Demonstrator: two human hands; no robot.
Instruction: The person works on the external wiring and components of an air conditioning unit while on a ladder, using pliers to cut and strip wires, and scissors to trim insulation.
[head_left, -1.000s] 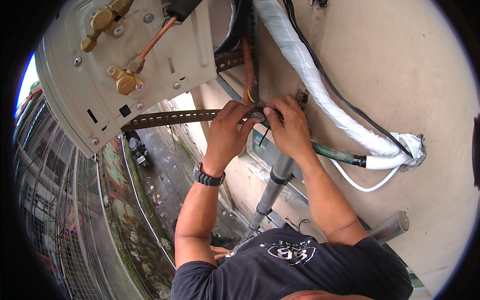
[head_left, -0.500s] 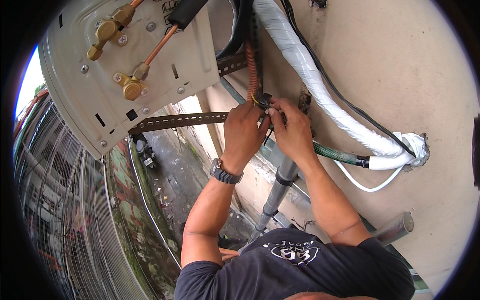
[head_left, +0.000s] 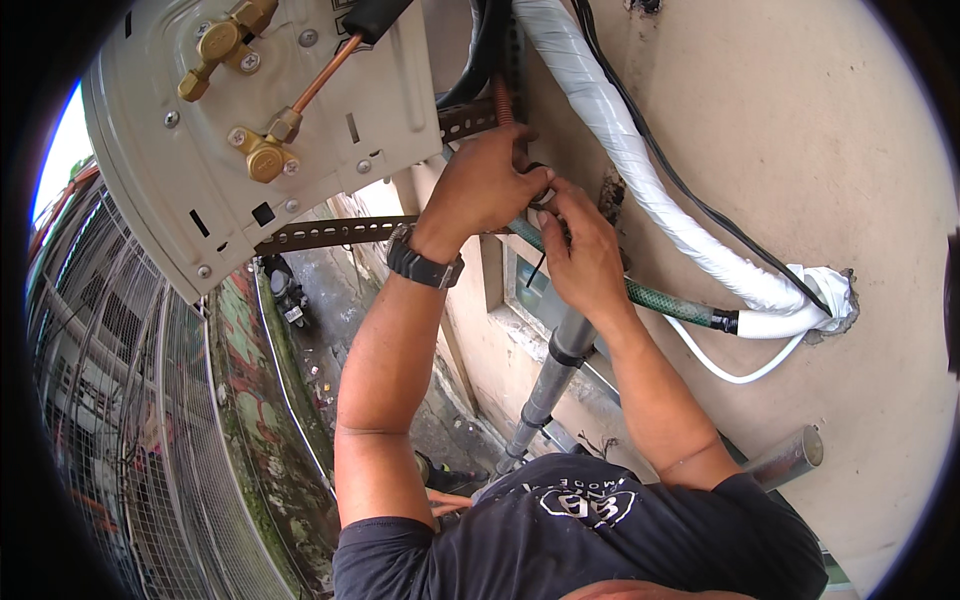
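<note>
Left hand (head_left: 488,188) up by the orange conduit (head_left: 503,98), back of hand to camera, fingers curled with the tips partly hidden; can't tell how far it's closed or what it has hold of; right hand (head_left: 582,245) just beside it, below and to the right, thumb and forefinger bent close together near the left fingertips; can't tell whether they grip anything; black strip (head_left: 537,270) hangs between the hands and the wall, its upper end lost among the fingers; green hose (head_left: 655,299) runs behind the right hand, visible both sides of it, and its right end meets the white pipe (head_left: 770,324) under black tape (head_left: 724,321); white wrapped line (head_left: 640,170) slants down to the wall hole (head_left: 845,305), black cable (head_left: 690,195) alongside, thin white tube (head_left: 738,379) looping below; AC unit (head_left: 350,120) upper left, two brass valves (head_left: 267,156) on its panel, slotted bracket (head_left: 335,233) under it reaching toward the left wrist; grey pipe (head_left: 545,387) stands below the hands, against the wall.
</note>
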